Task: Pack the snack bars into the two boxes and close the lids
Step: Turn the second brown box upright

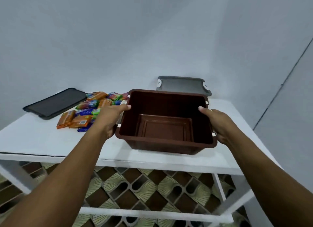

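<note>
**Empty brown box held by both short sides**

The brown box (167, 140) sits near the middle of the worktop (33, 138), a little toward 3 o'clock, with its mouth open and nothing inside. The left hand (110, 120) grips its 9 o'clock wall and the right hand (218, 123) its 3 o'clock wall. Each thumb is hooked over the rim, and the other fingers are out of sight down the outside. I cannot tell whether the base rests on the worktop or is just clear of it.

It looks like thin moulded plastic, so I would judge it light and fairly stiff while empty, though the long walls may flex if squeezed. The rolled rim gives the surest hold, and the two short sides balance it well. The surface seems smooth and might slip in a loose grasp.

It is a deep, dark reddish-brown rectangle that tapers to a stepped floor, with small pale tabs near the corners of the rim.

The snack bars (88, 111) lie in a loose heap at the box's 9 to 10 o'clock, in glossy orange, blue and green wrappers that are likely light and slippery. A dark lid (55, 104) lies flat beyond them at 10 o'clock, and a grey lid (183, 85) lies just behind the box at 12 to 1 o'clock. I can plainly see only this one box.
</note>
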